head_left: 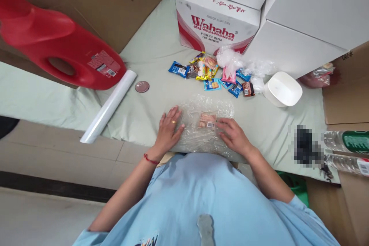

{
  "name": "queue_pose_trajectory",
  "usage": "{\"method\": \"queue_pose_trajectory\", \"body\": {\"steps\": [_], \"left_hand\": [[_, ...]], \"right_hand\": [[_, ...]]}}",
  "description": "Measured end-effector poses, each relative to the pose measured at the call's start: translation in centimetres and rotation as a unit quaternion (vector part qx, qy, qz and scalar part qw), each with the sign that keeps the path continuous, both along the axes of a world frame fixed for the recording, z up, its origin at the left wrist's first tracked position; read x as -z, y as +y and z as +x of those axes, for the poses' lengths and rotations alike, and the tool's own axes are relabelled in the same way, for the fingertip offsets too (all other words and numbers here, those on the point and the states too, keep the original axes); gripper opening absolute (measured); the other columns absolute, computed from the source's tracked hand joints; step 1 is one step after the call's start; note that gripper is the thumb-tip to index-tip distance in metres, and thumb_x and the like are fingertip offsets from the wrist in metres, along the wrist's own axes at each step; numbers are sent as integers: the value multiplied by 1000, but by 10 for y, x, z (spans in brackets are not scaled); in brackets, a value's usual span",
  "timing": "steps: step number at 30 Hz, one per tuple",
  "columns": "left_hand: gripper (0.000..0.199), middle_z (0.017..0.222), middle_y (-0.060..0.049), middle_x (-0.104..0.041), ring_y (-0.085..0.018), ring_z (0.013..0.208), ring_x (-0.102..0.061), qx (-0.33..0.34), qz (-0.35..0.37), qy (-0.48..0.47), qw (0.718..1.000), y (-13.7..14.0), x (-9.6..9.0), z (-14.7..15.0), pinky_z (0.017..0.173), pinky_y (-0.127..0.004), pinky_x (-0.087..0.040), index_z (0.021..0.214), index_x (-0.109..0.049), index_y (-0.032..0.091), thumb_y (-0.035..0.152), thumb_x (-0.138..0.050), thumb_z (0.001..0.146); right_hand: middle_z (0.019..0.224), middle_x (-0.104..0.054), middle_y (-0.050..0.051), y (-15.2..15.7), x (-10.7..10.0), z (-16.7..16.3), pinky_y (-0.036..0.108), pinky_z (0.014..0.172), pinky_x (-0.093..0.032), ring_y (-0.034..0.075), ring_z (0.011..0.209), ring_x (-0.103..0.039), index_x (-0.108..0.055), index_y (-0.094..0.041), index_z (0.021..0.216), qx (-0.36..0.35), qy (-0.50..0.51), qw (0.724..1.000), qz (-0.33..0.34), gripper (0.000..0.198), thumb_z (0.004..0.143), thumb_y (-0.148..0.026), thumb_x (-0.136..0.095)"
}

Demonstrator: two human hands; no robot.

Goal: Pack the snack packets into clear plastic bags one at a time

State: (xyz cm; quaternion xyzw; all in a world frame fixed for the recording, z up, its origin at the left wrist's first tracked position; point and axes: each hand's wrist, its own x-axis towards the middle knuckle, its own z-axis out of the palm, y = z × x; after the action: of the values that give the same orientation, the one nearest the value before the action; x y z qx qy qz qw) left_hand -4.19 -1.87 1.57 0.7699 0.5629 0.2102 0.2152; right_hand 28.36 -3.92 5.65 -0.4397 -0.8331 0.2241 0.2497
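A sheet of clear plastic wrap [191, 138] lies crinkled on the cloth-covered table in front of me. On its middle rests a small brownish-pink snack packet [206, 120] with a barcode label. My left hand [170, 128] lies flat on the left edge of the wrap, fingers spread. At the packet's right side is my right hand [233, 134], its fingers apart and the fingertips close to the packet. Whether those fingertips touch it I cannot tell. Neither hand grips anything.
Several small snack packets [212, 84] are heaped farther back, beside crumpled clear plastic [230, 59] and a white tub [284, 90]. Boxes [217, 27] stand behind. To the left are a white film roll [109, 105], a round tin [142, 86] and a red jug [57, 50]. Bottles [354, 141] lie right.
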Motion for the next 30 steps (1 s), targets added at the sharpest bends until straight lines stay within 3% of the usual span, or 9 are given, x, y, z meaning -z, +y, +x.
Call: {"method": "queue_pose_trajectory", "body": {"steps": [3, 7, 12, 17, 22, 24, 27, 30], "left_hand": [[63, 168, -6, -46, -24, 160, -34, 84, 15, -27, 996, -10, -2, -26, 132, -57, -22, 158, -45, 29, 19, -44, 95], [76, 158, -4, -59, -24, 156, -42, 186, -26, 9, 982, -17, -7, -47, 131, -58, -23, 150, -57, 29, 7, -43, 78], [78, 155, -6, -60, -29, 147, -51, 190, -51, 57, 979, -5, -16, -48, 128, -58, -30, 150, -59, 32, 13, -48, 75], [72, 141, -7, -67, -30, 135, -58, 206, -30, 58, 976, 12, -21, -44, 118, -53, -42, 136, -70, 34, 10, -50, 71], [32, 108, -8, -77, -29, 112, -63, 173, -53, 44, 982, 37, -27, -33, 103, -49, -45, 111, -79, 32, 32, -53, 92], [36, 92, -9, -76, -28, 103, -63, 140, -70, 16, 988, 48, -30, -24, 99, -46, -44, 92, -77, 27, 45, -47, 98], [45, 71, -5, -65, -24, 86, -60, 47, -96, -30, 994, 62, -27, -7, 89, -39, -47, 64, -58, 24, 51, -43, 97], [44, 59, -3, -53, -24, 79, -56, -52, -89, -40, 994, 73, -18, 5, 81, -37, -48, 59, -48, 25, 49, -42, 97]], "right_hand": [[118, -70, 11, -32, -6, 27, 43, 90, -60, 25, 109, -66, -67, -27, 134, -34, 25, 999, -21, 32, 104, -21, -57], [135, -67, 15, -66, 3, 38, 50, 100, -58, 30, 122, -64, -67, -24, 137, -55, -21, 997, -54, 36, 102, -31, -65], [124, -73, 14, -74, 21, 29, 51, 93, -59, 29, 113, -67, -79, -24, 108, -1, -44, 998, -48, 23, 105, -26, -56], [105, -78, 10, -57, 2, 32, 44, 84, -60, 25, 95, -70, -77, -26, 107, -1, 55, 992, -115, 24, 106, -29, -53], [89, -76, 5, -25, -24, 39, 34, 78, -57, 20, 82, -70, -75, -24, 98, 118, 147, 956, -224, 24, 100, -45, -65], [84, -74, 3, -5, -24, 41, 31, 69, -54, 18, 71, -66, -74, -22, 96, 180, 187, 929, -263, 31, 94, -53, -69], [75, -68, 1, 26, -12, 42, 27, 52, -43, 13, 53, -51, -70, -21, 96, 250, 233, 883, -321, 42, 84, -60, -73], [68, -63, -2, 47, 6, 45, 26, 46, -34, 12, 47, -43, -67, -20, 96, 297, 202, 865, -352, 42, 81, -59, -71]]}}
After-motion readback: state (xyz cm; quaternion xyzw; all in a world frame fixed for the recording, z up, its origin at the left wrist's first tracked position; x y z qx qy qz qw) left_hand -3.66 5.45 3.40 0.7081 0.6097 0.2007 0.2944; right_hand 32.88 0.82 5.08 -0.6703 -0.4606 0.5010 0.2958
